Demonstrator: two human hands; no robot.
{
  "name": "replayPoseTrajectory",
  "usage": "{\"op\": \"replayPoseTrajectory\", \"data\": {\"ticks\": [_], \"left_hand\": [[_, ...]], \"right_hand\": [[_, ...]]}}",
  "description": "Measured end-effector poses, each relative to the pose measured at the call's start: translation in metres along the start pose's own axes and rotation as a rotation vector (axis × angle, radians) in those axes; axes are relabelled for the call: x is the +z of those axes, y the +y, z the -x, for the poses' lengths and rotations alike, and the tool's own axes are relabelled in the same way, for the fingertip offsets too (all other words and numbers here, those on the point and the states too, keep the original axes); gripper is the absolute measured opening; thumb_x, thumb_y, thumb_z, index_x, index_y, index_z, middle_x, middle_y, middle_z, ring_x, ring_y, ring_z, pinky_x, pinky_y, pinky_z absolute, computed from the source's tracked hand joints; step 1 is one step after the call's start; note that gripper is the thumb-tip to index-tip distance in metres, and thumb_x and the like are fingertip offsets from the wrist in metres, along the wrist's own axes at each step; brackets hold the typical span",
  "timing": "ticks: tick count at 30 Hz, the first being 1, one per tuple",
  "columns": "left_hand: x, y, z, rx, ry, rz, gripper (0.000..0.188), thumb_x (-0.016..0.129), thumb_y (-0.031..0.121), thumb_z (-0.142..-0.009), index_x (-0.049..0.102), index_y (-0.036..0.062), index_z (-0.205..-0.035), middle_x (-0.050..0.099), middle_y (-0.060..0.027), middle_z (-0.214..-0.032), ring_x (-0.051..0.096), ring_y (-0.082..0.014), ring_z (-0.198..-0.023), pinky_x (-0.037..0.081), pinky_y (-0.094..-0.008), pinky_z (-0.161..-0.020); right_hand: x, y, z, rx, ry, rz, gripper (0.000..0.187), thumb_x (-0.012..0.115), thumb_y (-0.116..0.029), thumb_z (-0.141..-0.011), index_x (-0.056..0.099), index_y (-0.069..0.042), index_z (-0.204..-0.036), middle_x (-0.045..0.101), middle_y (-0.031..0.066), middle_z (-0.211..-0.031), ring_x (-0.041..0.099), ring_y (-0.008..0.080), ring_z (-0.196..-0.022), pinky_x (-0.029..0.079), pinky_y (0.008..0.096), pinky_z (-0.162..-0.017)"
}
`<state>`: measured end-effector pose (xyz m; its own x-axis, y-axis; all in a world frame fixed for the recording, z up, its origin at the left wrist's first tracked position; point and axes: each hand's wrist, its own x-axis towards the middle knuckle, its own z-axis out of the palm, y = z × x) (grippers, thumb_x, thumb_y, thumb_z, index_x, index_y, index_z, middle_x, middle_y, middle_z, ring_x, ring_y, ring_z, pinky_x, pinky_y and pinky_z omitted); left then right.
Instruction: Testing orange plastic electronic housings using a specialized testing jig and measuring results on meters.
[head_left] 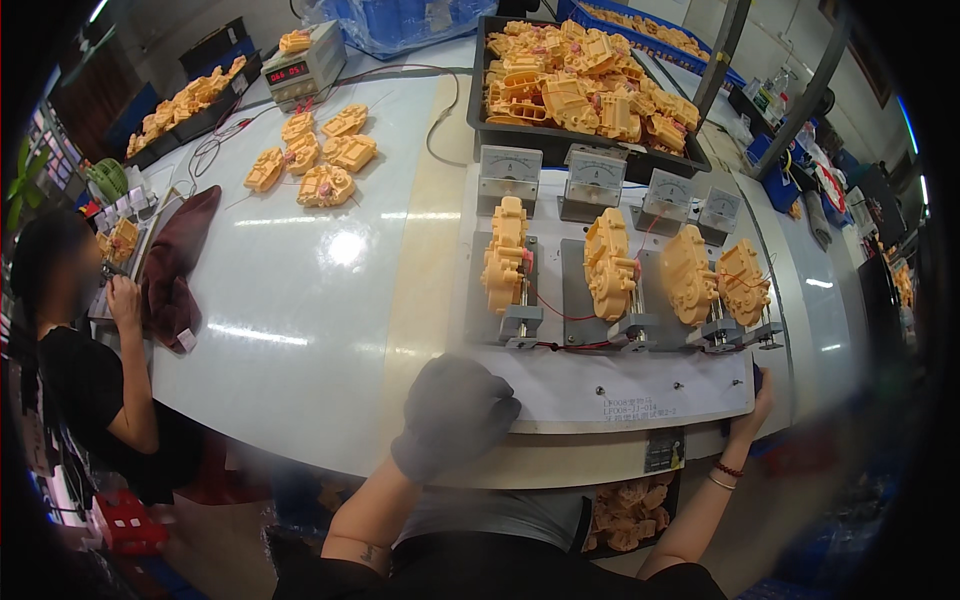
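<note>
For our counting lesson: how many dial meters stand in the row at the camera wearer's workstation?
4, behind the mounted orange housings: the leftmost meter, the second meter beside it, the third meter farther right, and the rightmost meter. None in this row appears hidden.

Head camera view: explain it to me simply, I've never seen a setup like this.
There is no robot here. A wide fisheye camera on a person's head looks down, so straight edges look bent. The forearms entering from below are the wearer's own. The left hand, in a dark grey glove, is at the left front corner of a white board; the right hand is at its right end. I can't tell whether either holds anything.

Behind the board's front strip, four yellow-orange housings stand in a row, with four dial meters behind them. On the table are also a heaped black tray and loose housings. A co-worker sits at left.
</note>
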<state>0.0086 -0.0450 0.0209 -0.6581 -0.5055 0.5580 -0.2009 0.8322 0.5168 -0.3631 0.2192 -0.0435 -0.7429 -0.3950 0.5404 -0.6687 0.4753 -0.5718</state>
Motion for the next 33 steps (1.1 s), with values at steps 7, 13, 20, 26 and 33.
{"op": "replayPoseTrajectory", "data": {"ticks": [7, 13, 20, 26, 33], "left_hand": [[0.0, 0.001, 0.0, -0.001, -0.003, -0.01, 0.016, 0.075, 0.008, -0.064, 0.063, 0.0101, -0.075, 0.056, -0.0039, -0.07, 0.054, -0.0229, -0.067, 0.044, -0.034, -0.061], [0.001, 0.0, 0.0, -0.002, 0.011, 0.007, 0.016, 0.074, 0.007, -0.064, 0.063, 0.0104, -0.075, 0.056, -0.0039, -0.071, 0.054, -0.023, -0.067, 0.044, -0.034, -0.061], [-0.002, 0.007, -0.007, -0.08, -0.014, 0.04, 0.015, 0.064, 0.017, -0.071, 0.063, 0.0088, -0.059, 0.056, -0.0082, -0.061, 0.055, -0.0294, -0.063, 0.042, -0.0423, -0.062], [-0.001, 0.006, -0.007, -0.077, 0.012, 0.056, 0.015, 0.064, 0.017, -0.07, 0.062, 0.009, -0.057, 0.056, -0.0078, -0.06, 0.055, -0.0295, -0.063, 0.042, -0.0423, -0.061], [0.001, 0.006, -0.006, -0.079, 0.013, 0.05, 0.014, 0.065, 0.017, -0.07, 0.063, 0.0093, -0.059, 0.056, -0.008, -0.061, 0.055, -0.0294, -0.063, 0.042, -0.0419, -0.062]], "right_hand": [[0.001, 0.003, 0.001, -0.01, 0.008, -0.002, 0.042, 0.06, -0.036, -0.082, 0.055, 0.005, -0.089, 0.061, 0.0153, -0.075, 0.059, 0.0216, -0.07, 0.047, 0.035, -0.066], [0.0, -0.002, 0.001, -0.019, 0.011, 0.024, 0.043, 0.06, -0.037, -0.082, 0.056, 0.005, -0.09, 0.062, 0.0151, -0.077, 0.06, 0.0218, -0.072, 0.048, 0.0348, -0.067], [-0.001, 0.008, 0.001, 0.001, 0.003, 0.023, 0.043, 0.059, -0.036, -0.081, 0.055, 0.005, -0.091, 0.062, 0.0153, -0.077, 0.059, 0.0219, -0.071, 0.048, 0.035, -0.067], [0.0, 0.005, 0.001, 0.004, 0.012, -0.011, 0.044, 0.059, -0.037, -0.081, 0.055, 0.005, -0.092, 0.062, 0.015, -0.077, 0.058, 0.0217, -0.071, 0.047, 0.0347, -0.067], [0.002, 0.008, 0.002, 0.009, 0.023, -0.012, 0.041, 0.06, -0.034, -0.081, 0.055, 0.005, -0.092, 0.062, 0.0148, -0.078, 0.058, 0.0214, -0.072, 0.047, 0.0344, -0.068]]}}
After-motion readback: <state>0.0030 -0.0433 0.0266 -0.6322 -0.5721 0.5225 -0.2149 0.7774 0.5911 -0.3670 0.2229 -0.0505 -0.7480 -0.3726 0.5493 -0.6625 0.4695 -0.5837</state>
